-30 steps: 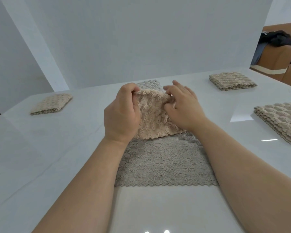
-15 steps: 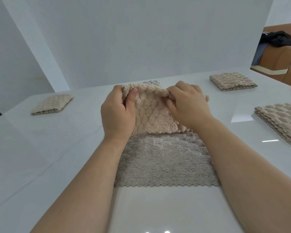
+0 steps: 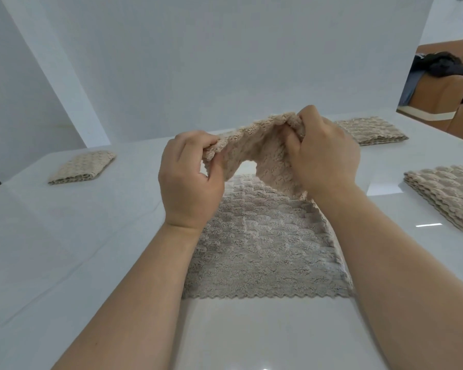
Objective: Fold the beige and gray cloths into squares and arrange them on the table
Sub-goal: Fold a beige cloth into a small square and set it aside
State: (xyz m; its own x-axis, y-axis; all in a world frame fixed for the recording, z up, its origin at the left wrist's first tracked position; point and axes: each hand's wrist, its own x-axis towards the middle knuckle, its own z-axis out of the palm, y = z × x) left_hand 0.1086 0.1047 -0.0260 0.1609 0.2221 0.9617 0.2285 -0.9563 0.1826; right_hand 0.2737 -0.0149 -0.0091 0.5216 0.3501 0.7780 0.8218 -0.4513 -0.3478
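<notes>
Left of the left hand: a small folded cloth (image 3: 82,168), beige, lies flat on the white table (image 3: 64,249), well apart from both hands.
Beyond the right hand: a far folded cloth (image 3: 372,130) lies partly hidden behind the knuckles.
Right of the right hand: a near folded stack (image 3: 449,193) of scalloped layers lies at the table's edge of view.
Background: a white wall (image 3: 225,62) stands behind the hands. A tan sofa (image 3: 444,102) with a dark garment (image 3: 444,66) on it stands far off to the right.
In the way: the right forearm covers the gray cloth's right border.
Beige cloth (image 3: 262,153): fluffy and scale-patterned, it hangs between the hands and sags in the middle. Its lower tip reaches down by the right wrist.
Gray cloth (image 3: 265,249): it is spread flat under and in front of the wrists, its zigzag hem toward the person.
Left hand (image 3: 190,180): thumb and fingers pinch the beige cloth's left corner.
Right hand (image 3: 324,158): held higher, its fingers are curled round the bunched right corner.
Change: the beige cloth lay on the gray one half a second ago and is now lifted off it. The hands have risen and spread, and more of the gray cloth's far part shows.
</notes>
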